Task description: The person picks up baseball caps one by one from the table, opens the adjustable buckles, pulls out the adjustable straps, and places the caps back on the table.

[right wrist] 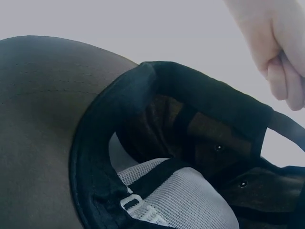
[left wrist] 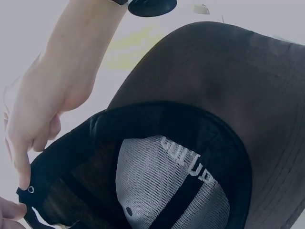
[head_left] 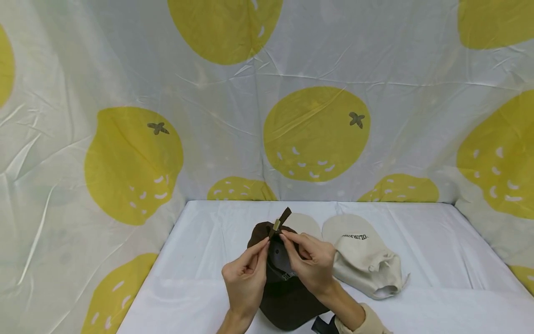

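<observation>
Lemon-print fabric backdrop [head_left: 229, 116] on the far side and both flanks. In front of it, tabletop [head_left: 187, 250] under creased white cloth.

Dark brown baseball cap [head_left: 289, 304] near mid-tabletop, held up by its back end: brim toward near side, rear edge far, inside facing the wearer of the head camera. Can't tell if the brim touches the cloth. Off-white cap [head_left: 354, 255] lies to its right, dark lettering on the crown, rear opening at the near right. Pale rounded shape [head_left: 303, 223] just left of that one, looks like a cap brim, mostly covered by the brown cap and a hand.

Left hand [head_left: 246, 277], left side of brown cap: grip closed to a fingertip pinch, thumb and index on the back strap just below the buckle. Right hand [head_left: 310, 260], right side: same kind of pinch, on the cap's rear edge beside the strap. Beige sleeve [head_left: 362, 322] on the right arm.

Inside brown cap: pale mesh panel [left wrist: 138, 162] behind the front, reversed stitching visible. Strap tail [head_left: 285, 215] sticks up, angled right, out of a brass-colored buckle [head_left: 276, 225]. Small metal eyelet [left wrist: 31, 189] at the rear edge, next to fingertips.
</observation>
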Demonstrator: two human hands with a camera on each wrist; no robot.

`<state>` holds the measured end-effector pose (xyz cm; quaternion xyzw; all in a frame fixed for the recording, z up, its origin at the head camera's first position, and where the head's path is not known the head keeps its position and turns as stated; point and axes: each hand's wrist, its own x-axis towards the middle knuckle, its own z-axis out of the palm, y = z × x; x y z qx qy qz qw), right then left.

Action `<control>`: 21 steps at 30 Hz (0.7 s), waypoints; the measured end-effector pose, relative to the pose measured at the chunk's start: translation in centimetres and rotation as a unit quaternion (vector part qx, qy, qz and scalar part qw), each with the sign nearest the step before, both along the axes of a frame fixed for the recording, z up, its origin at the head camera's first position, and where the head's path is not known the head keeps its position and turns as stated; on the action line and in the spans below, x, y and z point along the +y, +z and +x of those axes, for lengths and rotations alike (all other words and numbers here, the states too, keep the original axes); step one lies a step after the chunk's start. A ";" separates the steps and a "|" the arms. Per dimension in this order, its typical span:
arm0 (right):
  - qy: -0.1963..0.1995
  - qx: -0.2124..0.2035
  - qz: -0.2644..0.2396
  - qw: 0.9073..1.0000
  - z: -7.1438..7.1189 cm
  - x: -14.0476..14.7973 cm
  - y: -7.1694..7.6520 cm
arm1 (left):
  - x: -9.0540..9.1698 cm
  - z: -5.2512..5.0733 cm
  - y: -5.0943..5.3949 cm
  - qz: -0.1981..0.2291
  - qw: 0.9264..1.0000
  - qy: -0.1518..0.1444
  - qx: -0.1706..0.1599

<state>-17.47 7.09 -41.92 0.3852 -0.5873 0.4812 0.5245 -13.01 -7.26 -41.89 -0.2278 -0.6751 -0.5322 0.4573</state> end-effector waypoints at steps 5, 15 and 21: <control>-0.021 0.002 -0.008 1.000 -0.1 -0.1 -0.1 | 0.2 0.1 -0.5 -0.003 1.000 0.003 0.002; -0.051 -0.015 -0.035 0.998 -0.8 0.8 0.2 | -0.4 0.3 -0.9 -0.013 1.000 0.007 0.007; -0.064 -0.039 -0.045 0.996 -0.9 1.2 0.2 | -0.9 0.7 -1.5 -0.011 1.000 0.006 -0.007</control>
